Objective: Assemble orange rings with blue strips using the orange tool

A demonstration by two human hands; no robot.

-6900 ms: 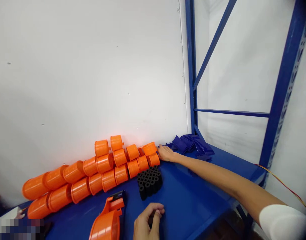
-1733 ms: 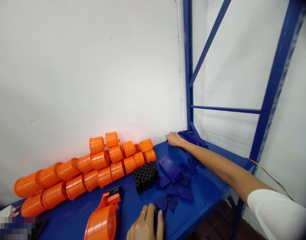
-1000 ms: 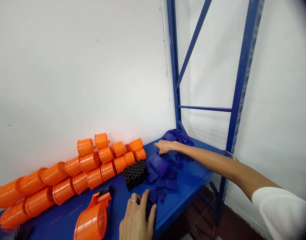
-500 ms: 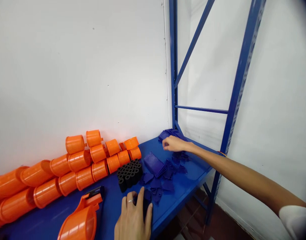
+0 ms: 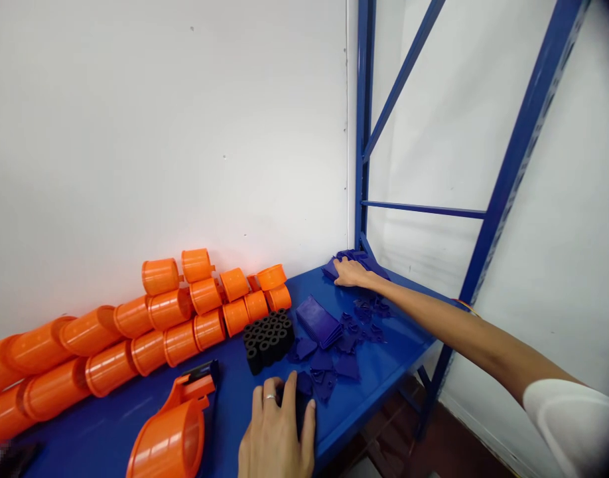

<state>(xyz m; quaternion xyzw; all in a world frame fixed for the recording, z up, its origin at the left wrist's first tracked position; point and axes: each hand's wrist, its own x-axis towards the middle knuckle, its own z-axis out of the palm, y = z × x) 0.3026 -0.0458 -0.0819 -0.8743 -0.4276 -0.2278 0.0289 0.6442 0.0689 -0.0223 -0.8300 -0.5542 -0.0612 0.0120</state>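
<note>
At the far corner of the table, my right hand (image 5: 351,273) has its fingers bent over the edge of a pile of blue plastic sheets (image 5: 377,266). The fingertips touch the pile; how many sheets they grip is not clear. My left hand (image 5: 277,428), with a ring on one finger, lies near the front edge with fingers apart. A dark piece shows beneath it, mostly hidden. Between the hands are a neat stack of blue sheets (image 5: 318,321), torn blue scraps (image 5: 347,365) and a cluster of black foam tubes (image 5: 269,338).
Orange plastic cups (image 5: 150,348) lie stacked in rows along the white wall. A larger orange piece with a handle (image 5: 168,438) lies at the front, left of my left hand. Blue rack posts (image 5: 508,166) rise at the right, beyond the blue table (image 5: 379,372).
My right hand has moved from above the table onto the sheet pile in the far corner. My left hand has stayed in place on the table. The view has shifted slightly.
</note>
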